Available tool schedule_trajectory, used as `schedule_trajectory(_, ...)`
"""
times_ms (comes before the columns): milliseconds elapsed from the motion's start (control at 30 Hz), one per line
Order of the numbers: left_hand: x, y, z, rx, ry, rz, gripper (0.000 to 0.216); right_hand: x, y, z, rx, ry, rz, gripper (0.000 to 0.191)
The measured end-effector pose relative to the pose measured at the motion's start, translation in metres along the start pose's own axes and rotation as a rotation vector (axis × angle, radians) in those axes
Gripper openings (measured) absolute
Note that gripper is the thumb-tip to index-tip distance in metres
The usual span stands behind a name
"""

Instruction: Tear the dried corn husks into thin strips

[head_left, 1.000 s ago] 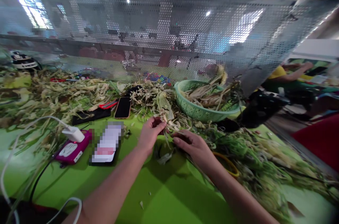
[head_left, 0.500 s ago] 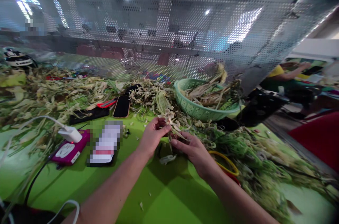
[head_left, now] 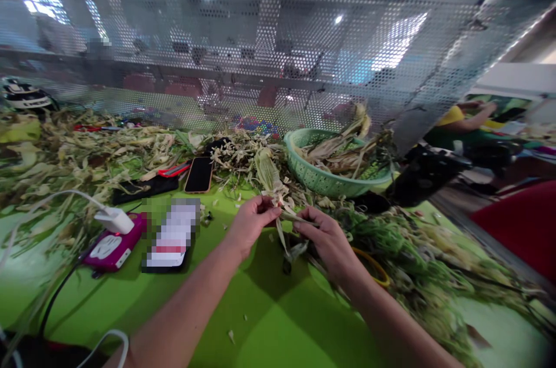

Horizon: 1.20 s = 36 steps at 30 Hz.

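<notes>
Over the green table (head_left: 260, 321), my left hand (head_left: 248, 224) is closed in a pinch on a pale bundle of dried corn husk (head_left: 281, 193) with petal-like strips. My right hand (head_left: 324, 236) is also closed, thumb and forefinger gripping a husk strip (head_left: 290, 218) that stretches across from the bundle. Loose ends of husk (head_left: 281, 234) dangle below, between the two hands. Just beyond the bundle is a broader pale-green husk (head_left: 267, 168); I cannot tell whether it is joined to it.
A green plastic basket (head_left: 324, 182) with dried husks stands behind my right hand. Husk piles (head_left: 78, 153) run along the back, green fibres (head_left: 412, 263) at right. At left lie a phone (head_left: 198, 175), a lit phone (head_left: 171, 234), a magenta power box (head_left: 115, 246) and red-handled scissors (head_left: 174, 170).
My right hand has shifted slightly right and up, drawing the husk strip out straighter from the bundle. My left hand has stayed nearly in place.
</notes>
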State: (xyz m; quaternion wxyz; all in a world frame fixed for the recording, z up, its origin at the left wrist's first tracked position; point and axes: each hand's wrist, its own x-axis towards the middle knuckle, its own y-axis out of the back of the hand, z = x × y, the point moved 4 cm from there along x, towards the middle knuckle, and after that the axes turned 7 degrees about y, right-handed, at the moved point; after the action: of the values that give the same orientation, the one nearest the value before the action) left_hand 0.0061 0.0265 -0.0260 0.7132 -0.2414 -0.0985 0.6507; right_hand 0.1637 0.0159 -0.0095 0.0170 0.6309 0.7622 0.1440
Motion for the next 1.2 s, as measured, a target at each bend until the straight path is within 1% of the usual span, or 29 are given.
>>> schedule_trajectory(100,-0.001,0.002,0.002,0.02,0.003,0.007,0.031,0.0,0.002,-0.01,0.058,0.007,-0.067,0.017)
schedule_trajectory(167,0.0,0.002,0.002,0.06,-0.004,0.009,0.032,-0.001,0.001,-0.017,0.165,-0.007,-0.12,0.027)
schedule_trajectory(200,0.0,0.001,0.0,0.086,-0.005,-0.002,0.033,-0.001,0.001,-0.018,0.209,-0.02,-0.124,0.031)
schedule_trajectory(267,-0.001,-0.004,-0.004,0.138,0.001,-0.05,0.035,0.0,0.002,-0.017,0.238,-0.035,-0.082,0.033)
schedule_trajectory(367,-0.002,-0.012,-0.012,0.203,-0.009,-0.161,0.038,0.001,0.0,-0.01,0.228,-0.022,-0.01,0.032)
schedule_trajectory(433,-0.004,-0.015,-0.015,0.218,-0.022,-0.202,0.039,0.001,0.0,-0.007,0.229,-0.007,0.037,0.031)
schedule_trajectory(600,-0.005,-0.012,-0.019,0.245,0.057,-0.239,0.034,0.0,0.002,-0.009,0.243,0.023,0.146,0.028)
schedule_trajectory(733,-0.005,-0.011,-0.017,0.306,0.031,-0.235,0.029,-0.001,0.003,-0.012,0.263,0.052,0.182,0.023)
schedule_trajectory(833,-0.006,-0.013,-0.014,0.394,0.007,-0.235,0.02,0.001,0.004,-0.009,0.243,0.09,0.137,0.019)
schedule_trajectory(933,-0.007,-0.015,-0.013,0.495,-0.017,-0.252,0.011,0.004,0.006,-0.004,0.156,0.129,0.064,0.016)
schedule_trajectory(1033,-0.008,-0.015,-0.011,0.622,-0.09,-0.299,0.003,0.006,0.007,0.003,0.063,0.12,-0.015,0.015)
schedule_trajectory(1133,-0.01,-0.014,-0.008,0.744,-0.164,-0.342,0.007,0.008,0.006,0.007,0.02,0.103,-0.059,0.015)
schedule_trajectory(1200,-0.01,-0.013,-0.006,0.773,-0.168,-0.333,0.008,0.008,0.005,0.007,0.036,0.106,-0.053,0.015)
